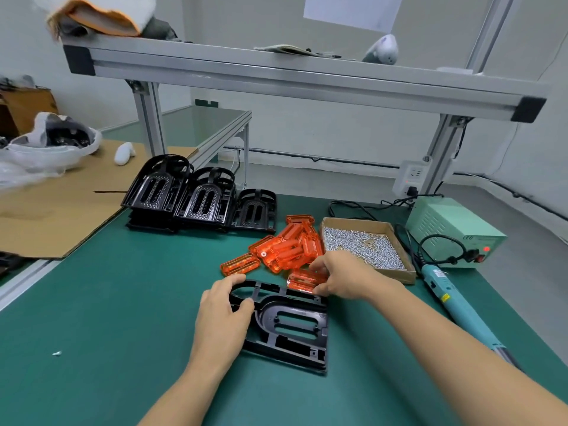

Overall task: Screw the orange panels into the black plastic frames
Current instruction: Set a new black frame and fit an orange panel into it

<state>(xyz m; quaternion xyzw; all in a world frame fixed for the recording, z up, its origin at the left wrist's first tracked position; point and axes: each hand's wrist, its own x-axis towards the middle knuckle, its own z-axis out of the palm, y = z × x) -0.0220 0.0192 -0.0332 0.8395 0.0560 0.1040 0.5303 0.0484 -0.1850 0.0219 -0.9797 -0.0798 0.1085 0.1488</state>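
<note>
Right hand (pixel 341 276) pinches one orange panel (pixel 304 281) just past the far edge of the black frame (pixel 292 324), which lies flat on the green mat (pixel 123 302), long axis running left-far to right-near. Left hand (pixel 222 315) grips the frame's left end. The oval seat sits just near of the panel, so a short pull back. More panels (pixel 285 244), a screw tray (pixel 365 244) and the screwdriver (pixel 455 299) lie right.

left hand (pixel 222 312) grips black frame (pixel 295 330); right hand (pixel 344 276) pinches orange panel (pixel 302 281)
</note>
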